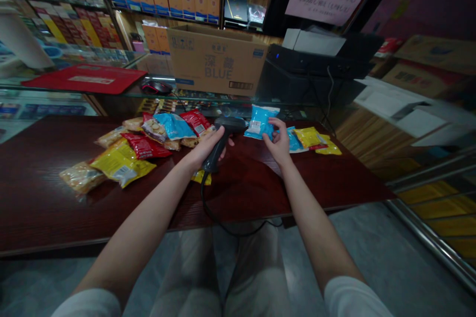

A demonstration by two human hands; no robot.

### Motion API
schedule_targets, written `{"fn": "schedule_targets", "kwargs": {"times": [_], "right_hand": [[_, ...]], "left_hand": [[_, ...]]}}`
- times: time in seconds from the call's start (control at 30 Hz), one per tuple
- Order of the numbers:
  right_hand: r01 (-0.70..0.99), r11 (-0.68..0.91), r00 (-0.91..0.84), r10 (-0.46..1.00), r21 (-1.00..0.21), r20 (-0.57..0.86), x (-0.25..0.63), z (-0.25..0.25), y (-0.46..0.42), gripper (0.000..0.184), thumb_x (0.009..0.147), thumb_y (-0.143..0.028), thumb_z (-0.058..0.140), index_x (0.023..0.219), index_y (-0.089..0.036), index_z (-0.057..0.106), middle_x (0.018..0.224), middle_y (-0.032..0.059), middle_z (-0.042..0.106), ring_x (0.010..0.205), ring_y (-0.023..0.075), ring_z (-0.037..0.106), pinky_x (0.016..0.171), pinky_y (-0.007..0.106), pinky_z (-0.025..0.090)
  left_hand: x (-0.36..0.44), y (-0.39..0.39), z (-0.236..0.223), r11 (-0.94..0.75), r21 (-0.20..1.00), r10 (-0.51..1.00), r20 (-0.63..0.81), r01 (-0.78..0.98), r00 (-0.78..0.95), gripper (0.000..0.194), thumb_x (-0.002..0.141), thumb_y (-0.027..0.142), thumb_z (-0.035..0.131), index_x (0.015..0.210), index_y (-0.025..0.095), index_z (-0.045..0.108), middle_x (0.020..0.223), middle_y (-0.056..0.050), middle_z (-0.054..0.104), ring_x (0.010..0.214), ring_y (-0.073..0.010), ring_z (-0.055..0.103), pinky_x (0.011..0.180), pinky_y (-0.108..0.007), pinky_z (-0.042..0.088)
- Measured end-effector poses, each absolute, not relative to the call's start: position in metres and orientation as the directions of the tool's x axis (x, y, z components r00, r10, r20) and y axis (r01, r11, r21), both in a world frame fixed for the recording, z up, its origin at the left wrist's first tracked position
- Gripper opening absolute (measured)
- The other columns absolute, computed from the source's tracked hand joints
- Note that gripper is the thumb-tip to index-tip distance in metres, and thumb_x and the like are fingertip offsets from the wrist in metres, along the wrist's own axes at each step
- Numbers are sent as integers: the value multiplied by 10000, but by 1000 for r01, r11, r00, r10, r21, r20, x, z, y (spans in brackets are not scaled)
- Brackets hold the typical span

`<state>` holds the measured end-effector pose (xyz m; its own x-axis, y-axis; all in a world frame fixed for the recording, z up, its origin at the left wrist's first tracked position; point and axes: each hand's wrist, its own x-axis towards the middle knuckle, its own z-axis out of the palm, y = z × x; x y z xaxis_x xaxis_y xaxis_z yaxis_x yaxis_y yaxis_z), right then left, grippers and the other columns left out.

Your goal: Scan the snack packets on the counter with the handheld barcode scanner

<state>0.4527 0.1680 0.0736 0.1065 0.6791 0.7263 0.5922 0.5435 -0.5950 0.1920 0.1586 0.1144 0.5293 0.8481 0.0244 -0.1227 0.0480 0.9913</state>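
My left hand (pixel 208 147) is wrapped round the handle of a black barcode scanner (pixel 228 124), its head turned to the right. Gripped in the fingers of my right hand (pixel 278 143) is a blue snack packet (pixel 259 121), held up with its white barcode label facing the scanner. Just right of that hand lie another blue packet (pixel 296 142) and some yellow packets (pixel 309 137). Left of the scanner is a loose pile with a yellow packet (pixel 122 164), a red packet (pixel 144 146) and clear-wrapped snacks (pixel 82 177). A yellow packet (pixel 203 177) is partly hidden behind the scanner handle.
A dark red wooden table (pixel 245 193) bears the packets. Behind it, a cardboard box (pixel 219 62), a computer mouse (pixel 156 87) and a red mat (pixel 85 79) rest on a glass counter. The scanner's cable (pixel 223 228) hangs over the front edge.
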Motion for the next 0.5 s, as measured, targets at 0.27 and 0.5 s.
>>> {"fn": "schedule_targets", "kwargs": {"times": [0.27,0.5], "right_hand": [[568,573,24,705,-590,709,451,70,168,300,827,-301,585,1115,-241,525,1300,135,573,1256,272,554,899,400,527],[553,621,-37,684,-555,729,452,65,170,289,836,-260,601,1115,-252,523,1281,112,585,1261,268,551,1000,433,490]], "left_hand": [[195,156,113,26,985,850,69,-172,523,653,819,768,553,916,128,637,533,-1,579,371,-90,476,360,-203,338],[197,157,112,49,986,827,49,-159,560,694,763,807,581,926,133,614,491,21,551,359,-101,478,357,-210,365]]}}
